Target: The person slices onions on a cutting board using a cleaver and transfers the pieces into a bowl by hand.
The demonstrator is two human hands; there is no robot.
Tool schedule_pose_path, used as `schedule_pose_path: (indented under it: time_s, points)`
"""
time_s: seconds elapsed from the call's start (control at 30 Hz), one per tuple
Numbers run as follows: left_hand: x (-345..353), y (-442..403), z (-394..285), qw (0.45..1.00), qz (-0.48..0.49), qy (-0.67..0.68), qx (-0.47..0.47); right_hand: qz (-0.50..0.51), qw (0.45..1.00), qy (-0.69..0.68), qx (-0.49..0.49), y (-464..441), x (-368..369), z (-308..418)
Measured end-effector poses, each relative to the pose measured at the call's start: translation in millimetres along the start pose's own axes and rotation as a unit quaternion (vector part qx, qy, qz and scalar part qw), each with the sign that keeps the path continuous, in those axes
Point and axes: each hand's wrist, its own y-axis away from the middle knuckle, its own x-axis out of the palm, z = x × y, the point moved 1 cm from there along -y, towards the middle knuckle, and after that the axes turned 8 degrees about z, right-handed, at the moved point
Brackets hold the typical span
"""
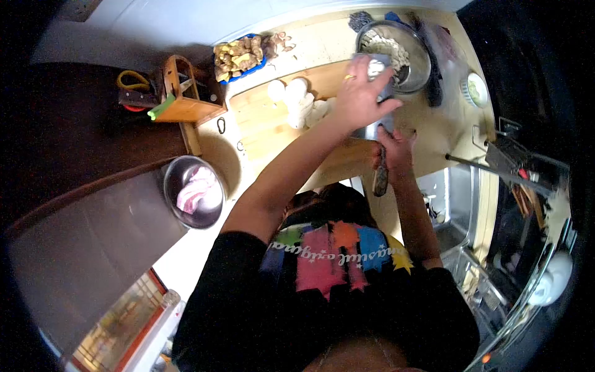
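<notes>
My right hand (pixel 398 149) is closed round the upper handle of a cleaver (pixel 370 132), whose broad blade points away from me over the right end of the wooden cutting board (pixel 254 127). Flat over the blade lies my left hand (pixel 364 93), fingers stretched and thumb apart, with a ring on one finger. A white piece (pixel 375 67) shows by its fingertips on the blade. Just beyond, a metal bowl (pixel 423 53) holds many pale slices (pixel 384 44). Whole and cut white mushrooms (pixel 297 93) rest on the board, left of my hands.
Behind the board stands a blue tray (pixel 260 64) of ginger-like roots. A wooden knife block (pixel 192 113) is at the left. Nearer me, another metal bowl (pixel 170 195) contains raw meat (pixel 199 189). A small bowl (pixel 474 90) and a sink (pixel 455 229) are to the right.
</notes>
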Motion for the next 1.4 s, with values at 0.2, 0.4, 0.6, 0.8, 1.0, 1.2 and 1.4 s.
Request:
schedule_pose_path:
  time_s: [0.2,0.4,0.6,0.8,1.0,1.2,1.4]
  points:
    - [64,-83,-4,0.997,-0.069,0.002,0.039,-0.031,0.998,0.040,-0.023,-19,-52,34]
    - [75,-129,3,0.993,-0.010,0.010,-0.116,-0.073,0.997,0.037,-0.004,15,-80,26]
    - [68,-146,16,0.985,-0.066,-0.021,-0.160,-0.125,0.990,0.049,-0.040,16,-91,21]
    - [33,-114,33,0.992,-0.051,0.024,-0.116,-0.118,0.991,0.003,-0.061,-1,-68,35]
    - [-18,-12,97,0.974,-0.151,-0.036,-0.164,-0.120,0.991,0.010,-0.061,-3,-59,31]
    - [-66,79,185,0.894,-0.072,-0.095,-0.433,-0.093,0.994,0.031,-0.045,-4,-50,16]
    - [-84,59,187,0.847,0.142,-0.168,-0.484,-0.078,0.995,0.053,-0.021,-6,-29,16]
